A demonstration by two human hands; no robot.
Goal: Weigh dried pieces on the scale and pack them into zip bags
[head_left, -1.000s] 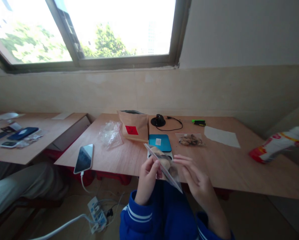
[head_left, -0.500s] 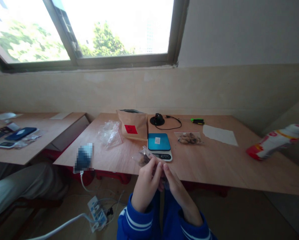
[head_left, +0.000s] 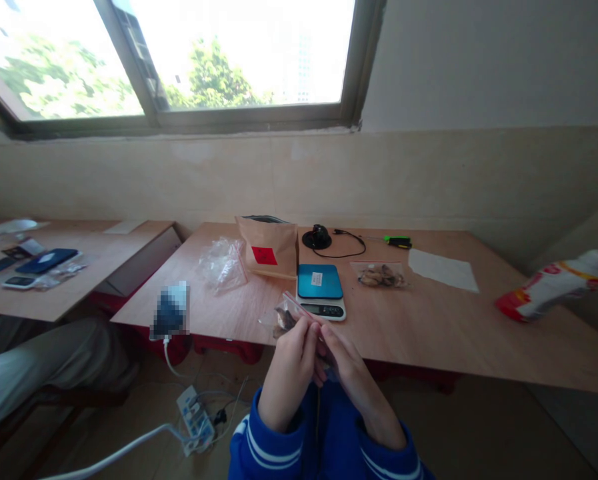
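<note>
Both hands meet at the table's front edge, pinching the red-striped top of a clear zip bag [head_left: 283,319] with brown dried pieces inside. My left hand [head_left: 295,360] closes on the bag's edge, thumb and forefinger together. My right hand [head_left: 346,367] grips the same strip just beside it; its lower fingers are partly hidden. Just beyond the hands lies a kitchen scale [head_left: 321,283] with a blue top and a white display end. A second zip bag [head_left: 381,275] of brown dried pieces lies flat to the scale's right.
Left of the scale stand an open kraft pouch [head_left: 269,250] and crumpled clear plastic bags [head_left: 221,265]. Behind are a black round stand [head_left: 317,237] with a cable and a green-black screwdriver [head_left: 397,241]. White paper [head_left: 443,270] and a tilted bottle [head_left: 553,287] are on the right. Another person's leg [head_left: 53,363] shows left.
My fingertips have drawn together along the bag's top strip, and more of its red line shows. The view has shifted slightly; the things on the table stay put.
</note>
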